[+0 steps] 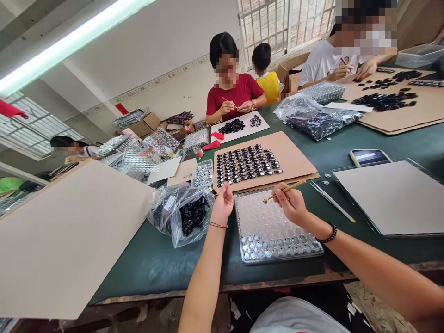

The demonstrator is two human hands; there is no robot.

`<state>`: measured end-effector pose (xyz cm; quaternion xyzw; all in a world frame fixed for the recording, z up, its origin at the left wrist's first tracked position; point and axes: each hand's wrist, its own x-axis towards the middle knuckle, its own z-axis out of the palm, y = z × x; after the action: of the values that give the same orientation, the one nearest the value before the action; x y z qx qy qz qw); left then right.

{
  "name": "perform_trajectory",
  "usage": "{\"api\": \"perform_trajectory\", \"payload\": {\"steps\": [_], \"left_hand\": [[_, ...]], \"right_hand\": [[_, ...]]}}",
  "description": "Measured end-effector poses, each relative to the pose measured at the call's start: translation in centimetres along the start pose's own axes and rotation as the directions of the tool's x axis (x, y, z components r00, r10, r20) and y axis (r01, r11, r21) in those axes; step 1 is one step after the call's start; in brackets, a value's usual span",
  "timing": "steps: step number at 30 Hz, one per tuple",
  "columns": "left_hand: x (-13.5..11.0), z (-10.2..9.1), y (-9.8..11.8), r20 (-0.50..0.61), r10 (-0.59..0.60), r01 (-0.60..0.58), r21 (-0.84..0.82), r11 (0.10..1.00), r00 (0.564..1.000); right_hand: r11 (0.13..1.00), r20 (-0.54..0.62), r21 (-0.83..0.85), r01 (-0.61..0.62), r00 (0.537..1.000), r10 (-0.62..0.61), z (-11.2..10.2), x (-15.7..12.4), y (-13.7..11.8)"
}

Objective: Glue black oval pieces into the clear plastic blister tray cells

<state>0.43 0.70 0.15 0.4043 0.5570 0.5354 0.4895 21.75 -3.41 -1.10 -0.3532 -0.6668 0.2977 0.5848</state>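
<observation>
My right hand (pixel 290 201) is closed round a thin wooden stick (pixel 285 190) held over the far edge of a clear blister tray (pixel 274 226). The tray's near rows hold several small silver pieces; its far rows are bare. My left hand (pixel 224 200) hovers by the tray's far left corner with fingers pinched together; what they hold is too small to name. Just beyond lies a cardboard sheet (pixel 294 157) with rows of black oval pieces (pixel 246 164).
A plastic bag of black pieces (pixel 189 215) lies left of the tray, tweezers (pixel 331 201) and a phone (pixel 369 157) to the right. A large board (pixel 65 236) stands left, a covered tray (pixel 391 196) right. Other people work across the green table (pixel 152 263).
</observation>
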Motion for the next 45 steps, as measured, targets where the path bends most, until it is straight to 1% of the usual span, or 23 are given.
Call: {"api": "perform_trajectory", "payload": {"steps": [2,4,6,7,9,11,13,15,18,21,23,26,29,31,36,38,41,43,45], "left_hand": [[-0.5,0.5,-0.7,-0.007,0.004,-0.003,0.035,0.999,1.0],[-1.3,1.0,-1.0,0.025,0.021,-0.023,0.107,0.994,0.999],[-1.8,0.9,-0.8,0.063,0.05,-0.063,0.219,0.974,0.997],[-1.9,0.6,-0.6,0.072,0.07,-0.088,0.288,0.953,0.995],[-1.6,-0.8,0.1,0.053,0.126,-0.136,0.447,0.884,0.991],[-1.0,-2.7,0.6,-0.001,0.19,-0.15,0.607,0.781,0.982],[-0.4,-4.5,0.8,-0.054,0.233,-0.119,0.738,0.664,0.971],[0.0,-5.7,0.5,-0.097,0.246,-0.058,0.829,0.556,0.965],[0.4,-6.5,-0.3,-0.152,0.224,0.043,0.902,0.429,0.963],[0.6,-6.6,-0.9,-0.182,0.199,0.106,0.933,0.344,0.963],[0.8,-6.8,-1.1,-0.183,0.199,0.116,0.945,0.307,0.963],[0.9,-6.9,-1.1,-0.155,0.215,0.094,0.958,0.27,0.964],[0.9,-6.8,-1.1,-0.106,0.24,0.039,0.963,0.267,0.965],[0.9,-6.7,-1.0,-0.078,0.259,-0.001,0.956,0.293,0.963],[1.0,-6.7,-0.1,-0.086,0.324,-0.067,0.899,0.433,0.942],[0.8,-6.2,0.4,-0.09,0.354,-0.108,0.858,0.502,0.931],[0.1,-4.3,0.9,-0.045,0.362,-0.198,0.77,0.607,0.931],[-0.8,-2.5,0.9,0.015,0.343,-0.256,0.696,0.671,0.939],[-1.9,-0.6,0.6,0.074,0.311,-0.287,0.621,0.729,0.948]], "right_hand": [[1.0,-0.001,-0.018,0.005,1.0,-0.005,0.0,0.0,0.1],[0.999,-0.008,-0.032,0.012,1.0,-0.013,-0.1,0.0,0.1],[0.999,-0.016,-0.04,0.022,1.0,-0.023,-0.2,0.1,0.0],[0.999,-0.016,-0.045,0.029,0.999,-0.029,-0.2,0.1,0.0],[0.998,-0.013,-0.054,0.043,0.999,-0.044,-0.2,0.0,-0.1],[0.996,-0.001,-0.064,0.056,0.998,-0.056,-0.2,0.0,-0.3],[0.996,0.016,-0.072,0.061,0.998,-0.06,-0.2,-0.1,-0.4],[0.995,0.038,-0.082,0.058,0.998,-0.056,-0.3,-0.2,-0.5],[0.994,0.062,-0.095,0.056,0.997,-0.05,-0.2,-0.3,-0.6],[0.992,0.095,-0.111,0.06,0.994,-0.049,-0.1,-0.5,-0.6],[0.989,0.126,-0.126,0.078,0.99,-0.062,-0.1,-0.6,-0.6],[0.984,0.163,-0.146,0.107,0.983,-0.083,-0.1,-0.6,-0.4],[0.984,0.163,-0.157,0.079,0.985,-0.053,-0.1,-0.4,-0.3],[0.985,0.144,-0.164,0.057,0.989,-0.034,-0.1,-0.2,-0.4],[0.984,0.109,-0.164,0.073,0.992,-0.055,0.2,0.3,-0.5],[0.985,0.101,-0.153,0.08,0.993,-0.065,0.2,0.4,-0.7],[0.988,0.082,-0.137,0.076,0.995,-0.066,0.1,0.4,-0.8],[0.989,0.067,-0.132,0.067,0.996,-0.058,0.0,0.5,-0.9],[0.989,0.054,-0.133,0.059,0.997,-0.053,-0.1,0.5,-0.9]]}}
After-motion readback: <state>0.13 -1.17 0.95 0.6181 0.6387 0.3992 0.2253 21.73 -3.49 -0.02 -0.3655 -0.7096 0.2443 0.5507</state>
